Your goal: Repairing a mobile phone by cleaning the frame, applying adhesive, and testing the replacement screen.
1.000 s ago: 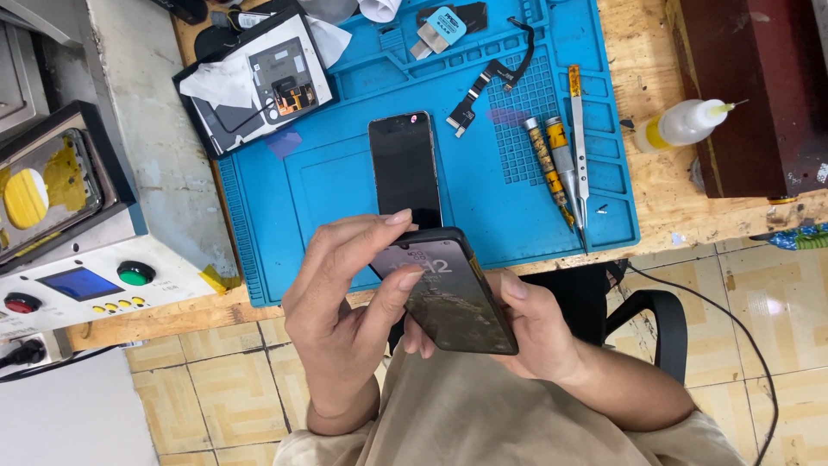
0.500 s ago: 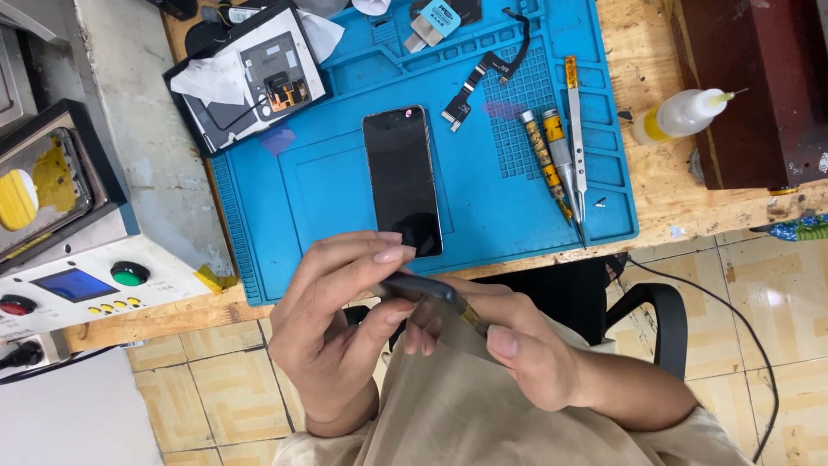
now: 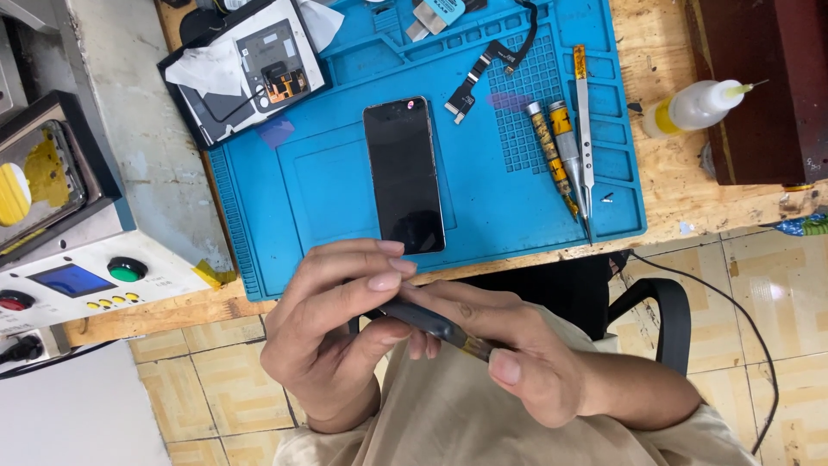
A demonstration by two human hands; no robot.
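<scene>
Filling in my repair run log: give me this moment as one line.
left hand: grips phone edge-on | right hand: holds phone's other end | second phone: flat, screen up on blue mat | tweezers: on mat

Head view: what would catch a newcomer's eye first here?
The left hand and right hand grip a thin dark phone part edge-on, low in the frame above the lap. Behind them the bright blue work mat carries a black phone at its centre, with tweezers to the right.
</scene>
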